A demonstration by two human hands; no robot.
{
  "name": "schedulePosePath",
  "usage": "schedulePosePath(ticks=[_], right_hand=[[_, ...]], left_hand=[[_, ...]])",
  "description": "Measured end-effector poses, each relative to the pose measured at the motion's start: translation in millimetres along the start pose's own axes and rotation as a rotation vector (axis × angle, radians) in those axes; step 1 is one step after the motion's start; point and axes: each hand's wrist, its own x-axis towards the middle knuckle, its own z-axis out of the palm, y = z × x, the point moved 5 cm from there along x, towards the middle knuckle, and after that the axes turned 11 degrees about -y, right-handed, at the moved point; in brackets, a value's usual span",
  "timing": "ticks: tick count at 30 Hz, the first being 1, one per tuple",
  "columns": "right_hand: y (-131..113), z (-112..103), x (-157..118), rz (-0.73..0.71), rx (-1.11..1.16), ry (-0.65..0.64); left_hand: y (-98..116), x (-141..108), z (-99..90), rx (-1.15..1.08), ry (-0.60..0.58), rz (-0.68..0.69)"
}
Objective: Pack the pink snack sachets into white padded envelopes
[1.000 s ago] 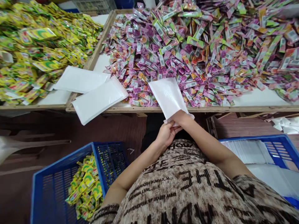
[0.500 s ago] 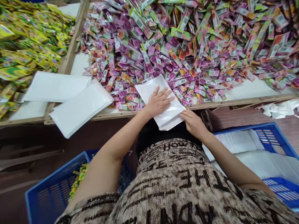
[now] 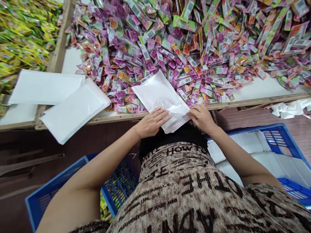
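A white plastic bag (image 3: 157, 89) lies at the table's front edge, over some purple and pink sachets (image 3: 150, 61). My left hand (image 3: 155, 121) rests flat on the bag's lower left part, fingers spread a little. At the bag's lower right edge, my right hand (image 3: 200, 118) pinches the plastic between thumb and fingers. To the left, a stack of white bags (image 3: 77, 110) overhangs the table edge, beside another white bag pile (image 3: 46, 87).
Yellow and green packets (image 3: 26, 38) are heaped behind a wooden divider (image 3: 60, 42) at the left. Below the table stand a blue crate (image 3: 55, 181) on the left and a blue crate holding white bags (image 3: 286, 139) on the right. White scraps (image 3: 289, 108) lie at the far right.
My left hand has slid down the bag toward its near edge, uncovering the upper part. My right hand stays at the lower right edge. The view has shifted slightly.
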Motion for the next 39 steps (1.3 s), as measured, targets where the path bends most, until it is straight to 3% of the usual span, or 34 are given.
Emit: schedulePosePath(ticks=[3,7,10,13,17,23,28,32,35,38,39], right_hand=[[-2.3,-5.9,-3.0,0.028,0.125,0.068],[-24.7,-25.0,-11.1,-0.001,0.295,0.18],[-61.5,-29.2,-4.5,-0.128,0.314,0.078],[-94.9,-17.0,10.5,-0.264,0.364,-0.069],[-109.3,1.3,26.3,-0.331,0.484,-0.116],[-99.7,5.2,22.7,-0.3,0.602,-0.129],[-102.0,9.2,22.4,-0.267,0.545,-0.031],[-108.5,2.3,23.6,-0.262,0.535,-0.024],[-74.5,-14.6,-3.6,-0.148,0.704,0.062],[10.8,-24.2,-76.6,0.237,0.794,0.386],[40.2,-20.2,-106.4,0.411,0.734,0.419]], left_hand=[[-2.3,8.2,6.8,-0.063,0.172,-0.121],[3.8,9.7,8.3,-0.354,0.362,-0.164],[12.2,5.5,2.7,-0.595,0.422,-0.237],[18.0,0.5,-4.0,-0.796,0.536,-0.366],[22.4,-0.8,-8.2,-0.915,0.658,-0.42],[22.3,-2.8,-3.2,-1.034,0.724,-0.493],[24.1,-0.8,-2.4,-0.861,0.689,-0.423],[21.4,-1.5,1.4,-0.738,0.63,-0.393],[17.8,-5.7,4.2,-0.641,0.582,-0.349],[15.4,-11.6,4.6,-0.488,0.543,-0.242],[15.9,-13.3,4.3,-0.413,0.529,-0.193]])
